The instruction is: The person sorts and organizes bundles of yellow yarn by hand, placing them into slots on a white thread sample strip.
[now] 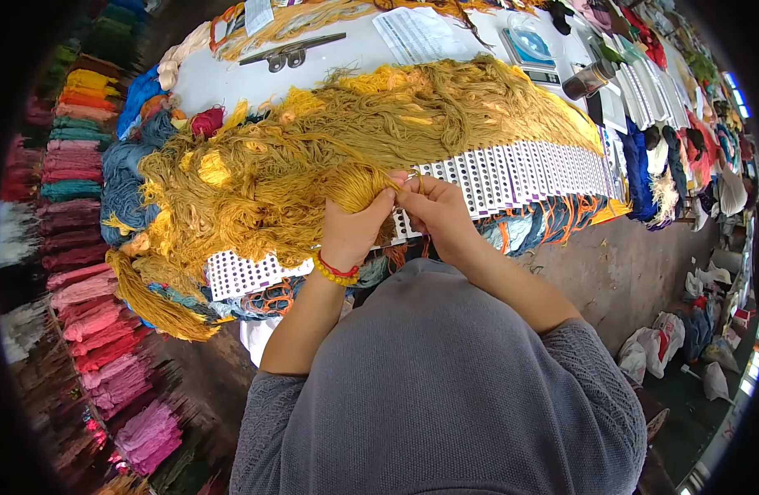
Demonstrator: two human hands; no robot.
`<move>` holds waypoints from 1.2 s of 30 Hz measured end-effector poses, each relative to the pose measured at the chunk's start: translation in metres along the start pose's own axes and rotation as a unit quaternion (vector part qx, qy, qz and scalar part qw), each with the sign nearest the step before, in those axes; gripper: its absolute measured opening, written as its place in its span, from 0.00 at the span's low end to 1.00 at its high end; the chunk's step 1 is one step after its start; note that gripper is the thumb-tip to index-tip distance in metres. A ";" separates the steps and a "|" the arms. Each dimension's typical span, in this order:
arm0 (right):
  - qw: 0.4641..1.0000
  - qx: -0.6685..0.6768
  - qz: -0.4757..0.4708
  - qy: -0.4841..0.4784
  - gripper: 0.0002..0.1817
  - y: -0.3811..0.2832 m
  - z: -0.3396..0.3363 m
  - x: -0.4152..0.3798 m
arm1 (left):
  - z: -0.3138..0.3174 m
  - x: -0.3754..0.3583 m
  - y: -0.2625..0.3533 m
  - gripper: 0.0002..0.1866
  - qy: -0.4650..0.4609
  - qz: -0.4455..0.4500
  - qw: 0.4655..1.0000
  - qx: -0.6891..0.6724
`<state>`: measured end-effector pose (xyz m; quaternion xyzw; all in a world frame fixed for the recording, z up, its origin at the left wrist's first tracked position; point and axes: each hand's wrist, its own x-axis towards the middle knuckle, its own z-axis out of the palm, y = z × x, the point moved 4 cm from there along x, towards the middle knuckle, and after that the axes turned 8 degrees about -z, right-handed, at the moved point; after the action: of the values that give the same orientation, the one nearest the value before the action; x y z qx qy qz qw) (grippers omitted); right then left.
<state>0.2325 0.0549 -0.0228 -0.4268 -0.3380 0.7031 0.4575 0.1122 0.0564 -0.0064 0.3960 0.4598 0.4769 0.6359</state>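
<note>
My left hand (356,233) is wrapped round a bundle of golden-olive yarn (352,186), lifted just above the table's near side. Fingers of my right hand (436,208) are pinched together at the bundle's right end, close to my left thumb, on strands of the same yarn. A broad heap of olive and yellow yarn (313,136) spreads under and beyond both hands. White cards with rows of dark holes (511,177) line the near edge right of my hands, and another white punched card (252,272) lies to the left.
Dark clips on a bar (290,58), printed sheets (417,35), a scale (532,54) and a dark cup (590,80) are on the far side. Blue yarn (130,186) sits at the left end. Coloured skeins (99,318) fill a rack at left; bags (656,346) lie on the floor at right.
</note>
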 end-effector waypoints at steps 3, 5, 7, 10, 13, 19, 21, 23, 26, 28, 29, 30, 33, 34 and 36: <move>1.000 0.005 0.000 0.006 0.06 0.001 0.000 0.000 | 0.001 -0.002 0.001 0.07 0.008 0.006 1.000 0.012; 1.000 0.029 0.010 0.005 0.05 0.001 0.000 -0.001 | 0.000 -0.003 -0.001 0.07 0.021 -0.013 0.999 -0.036; 0.999 0.042 0.012 0.006 0.05 -0.001 0.002 -0.002 | 0.000 -0.003 0.001 0.07 0.030 -0.032 0.997 -0.061; 0.999 0.041 0.005 0.021 0.05 0.000 0.003 -0.002 | -0.003 -0.003 -0.004 0.06 0.041 -0.060 0.992 -0.105; 0.998 0.063 0.011 0.020 0.05 0.003 0.002 -0.002 | -0.009 -0.003 -0.008 0.07 0.035 -0.096 0.984 -0.145; 0.871 0.426 0.129 -0.210 0.12 0.003 0.007 -0.006 | -0.013 -0.001 -0.010 0.12 -0.026 -0.182 0.942 -0.282; 0.892 0.390 0.102 -0.204 0.11 -0.007 0.011 -0.008 | -0.008 -0.001 -0.006 0.18 -0.085 -0.188 0.927 -0.314; 0.953 0.254 0.074 -0.151 0.10 -0.012 0.011 -0.004 | -0.005 0.000 -0.005 0.21 -0.069 -0.185 0.936 -0.292; 0.992 0.089 0.050 -0.072 0.09 -0.008 0.008 0.000 | -0.004 0.000 -0.007 0.25 -0.064 -0.177 0.950 -0.251; 0.990 -0.065 -0.116 -0.043 0.08 0.000 0.009 0.008 | -0.003 0.001 -0.010 0.27 -0.076 -0.171 0.955 -0.232; 0.990 -0.065 -0.116 -0.043 0.08 0.000 0.008 0.008 | -0.005 0.001 -0.013 0.27 -0.075 -0.168 0.961 -0.205; 0.990 -0.098 -0.090 -0.050 0.07 0.002 0.007 0.008 | -0.006 0.001 -0.015 0.27 -0.074 -0.164 0.968 -0.178; 0.989 -0.118 -0.055 -0.064 0.06 0.003 0.005 0.007 | -0.005 0.002 -0.014 0.28 -0.088 -0.158 0.967 -0.177; 0.991 -0.104 -0.046 -0.071 0.07 0.003 0.006 0.006 | -0.005 0.002 -0.014 0.28 -0.088 -0.158 0.967 -0.177; 0.994 -0.071 -0.061 -0.060 0.07 -0.003 0.008 0.002 | -0.006 0.002 -0.013 0.28 -0.078 -0.174 0.962 -0.198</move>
<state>0.2256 0.0574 -0.0178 -0.3941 -0.4391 0.6724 0.4468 0.1103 0.0558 -0.0208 0.2123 0.3668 0.4084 0.8085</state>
